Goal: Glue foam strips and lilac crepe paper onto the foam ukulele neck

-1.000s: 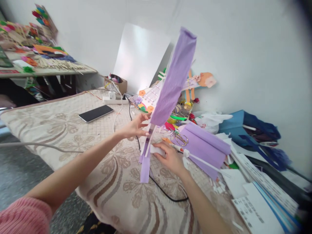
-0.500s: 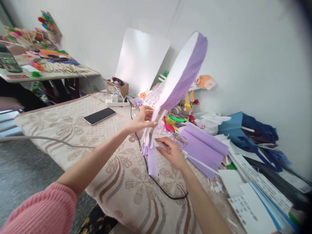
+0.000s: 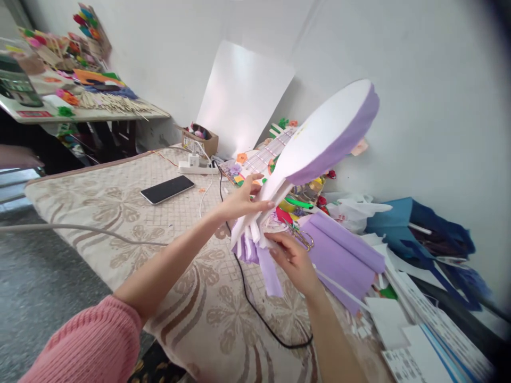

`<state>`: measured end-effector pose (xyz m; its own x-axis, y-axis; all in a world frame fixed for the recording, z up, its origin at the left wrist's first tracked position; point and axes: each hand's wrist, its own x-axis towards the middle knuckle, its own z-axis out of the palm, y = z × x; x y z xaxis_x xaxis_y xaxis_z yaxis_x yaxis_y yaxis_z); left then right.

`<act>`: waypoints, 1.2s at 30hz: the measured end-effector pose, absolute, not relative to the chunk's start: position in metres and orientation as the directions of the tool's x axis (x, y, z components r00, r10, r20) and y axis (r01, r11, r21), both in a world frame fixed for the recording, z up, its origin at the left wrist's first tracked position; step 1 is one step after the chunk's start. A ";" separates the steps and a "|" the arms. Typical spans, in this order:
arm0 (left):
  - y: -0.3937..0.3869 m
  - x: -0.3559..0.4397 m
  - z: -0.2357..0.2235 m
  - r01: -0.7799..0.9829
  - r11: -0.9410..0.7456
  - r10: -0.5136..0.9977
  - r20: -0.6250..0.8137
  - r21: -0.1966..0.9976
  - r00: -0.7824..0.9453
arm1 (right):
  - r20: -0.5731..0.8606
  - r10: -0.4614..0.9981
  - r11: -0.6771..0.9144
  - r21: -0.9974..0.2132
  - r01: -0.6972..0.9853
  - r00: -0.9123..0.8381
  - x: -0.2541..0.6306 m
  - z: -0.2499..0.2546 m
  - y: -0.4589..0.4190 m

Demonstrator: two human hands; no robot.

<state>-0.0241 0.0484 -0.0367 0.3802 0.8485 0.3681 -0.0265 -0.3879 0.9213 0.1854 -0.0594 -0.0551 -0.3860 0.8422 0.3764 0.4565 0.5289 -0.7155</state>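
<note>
A craft piece (image 3: 327,122) with a flat white oval face and a purple crepe-paper side wall slants above the table, its wide end up and to the right. My left hand (image 3: 249,199) is closed around its narrow white neck, thumb on the near side. Folded white tabs and purple crepe strips (image 3: 269,271) fan out at the lower end. My right hand (image 3: 293,260) pinches at the edge of these strips; its fingertips are partly hidden.
Right of the hands lie scissors (image 3: 303,236), a purple crepe-paper roll (image 3: 343,244), a blue bag (image 3: 389,213) and white card sheets (image 3: 387,314). A phone (image 3: 167,189), power strip (image 3: 195,167) and black cable (image 3: 259,319) are on the patterned cloth. Another person's arm (image 3: 18,157) shows at far left.
The craft piece has tipped over to the right, so more of its white face shows. Both hands have turned with it, and my right fingers have closed in on the strips.
</note>
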 end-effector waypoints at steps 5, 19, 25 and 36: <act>0.045 -0.029 -0.038 0.049 -0.401 0.867 0.361 0.915 0.342 | 0.351 0.843 0.515 -0.744 0.425 -0.408 0.185 -0.060 -0.056; 0.035 -0.027 -0.041 0.070 -0.401 0.883 0.365 0.913 0.297 | 0.349 0.823 0.508 -0.806 0.305 -0.449 0.189 -0.075 -0.049; 0.033 -0.025 -0.045 0.079 -0.393 0.888 0.356 0.916 0.290 | 0.341 0.868 0.462 -0.820 0.338 -0.360 0.186 -0.085 -0.046; 0.035 -0.023 -0.048 0.061 -0.404 0.884 0.373 0.913 0.283 | 0.309 0.850 0.442 -0.860 0.257 -0.426 0.189 -0.088 -0.044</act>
<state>-0.0229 0.0346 -0.0484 0.2831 0.8837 0.3728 0.0607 -0.4044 0.9126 0.1888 -0.0445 -0.0879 -0.4261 0.8502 0.3093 0.2570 0.4415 -0.8597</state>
